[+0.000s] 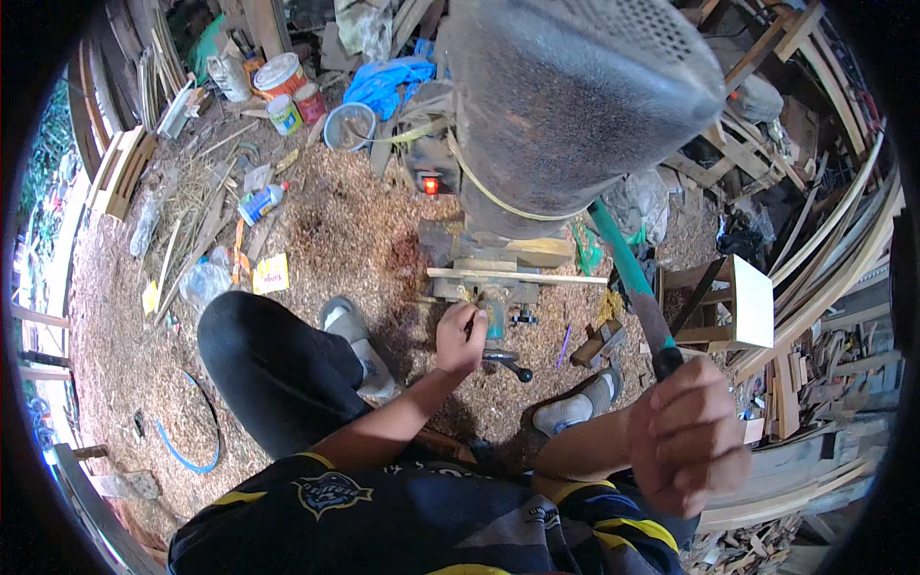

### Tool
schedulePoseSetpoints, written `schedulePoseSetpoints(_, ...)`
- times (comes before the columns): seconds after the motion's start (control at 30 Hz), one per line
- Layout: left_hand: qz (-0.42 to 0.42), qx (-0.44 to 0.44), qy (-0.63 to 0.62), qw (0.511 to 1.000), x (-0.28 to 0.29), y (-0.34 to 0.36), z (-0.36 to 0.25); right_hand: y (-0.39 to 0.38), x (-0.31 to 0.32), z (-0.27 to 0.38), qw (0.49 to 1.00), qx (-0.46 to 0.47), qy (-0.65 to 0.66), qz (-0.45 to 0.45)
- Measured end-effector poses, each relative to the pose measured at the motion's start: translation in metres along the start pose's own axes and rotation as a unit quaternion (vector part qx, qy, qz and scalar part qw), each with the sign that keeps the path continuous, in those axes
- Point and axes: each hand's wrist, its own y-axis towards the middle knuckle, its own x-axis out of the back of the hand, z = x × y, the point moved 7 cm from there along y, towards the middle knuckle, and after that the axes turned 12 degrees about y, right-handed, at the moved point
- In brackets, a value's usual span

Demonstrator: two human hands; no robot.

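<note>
My right hand is closed around the black grip of a long green lever. The lever slants up and left to a large grey machine hood. Below the hood a thin wooden strip lies crosswise, with a thicker wood block behind it. My left hand is in front of the strip, fingers curled beside a green machine part. Something dark shows between those fingers; I cannot make out what it is. Nearer me a crank handle with a black knob sticks out.
A red lamp glows left of the hood. Wood shavings cover the floor. A wooden hand plane and a purple pen-like stick lie near my right foot. At right stands a wooden stool; paint cans and a bucket stand far left.
</note>
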Motion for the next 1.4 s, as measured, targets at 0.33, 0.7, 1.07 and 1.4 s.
schedulePoseSetpoints(0.33, -0.001, 0.027, -0.124, 0.992, -0.007, -0.002, 0.012, -0.004, 0.009, -0.030, 0.991, 0.039, -0.049, -0.119)
schedulePoseSetpoints(0.7, -0.032, 0.051, -0.077, 0.995, 0.001, -0.004, 0.012, 0.092, 0.049, -0.117, 0.955, -0.181, -0.217, -0.090)
schedulePoseSetpoints(1.07, -0.018, 0.044, -0.058, 0.997, 0.003, 0.002, 0.002, 0.169, 0.090, -0.285, 0.917, -0.381, -0.068, -0.091)
schedulePoseSetpoints(1.4, -0.037, 0.031, -0.091, 0.995, -0.004, -0.004, 0.012, -0.040, 0.128, -0.202, 0.884, -0.324, -0.259, -0.216)
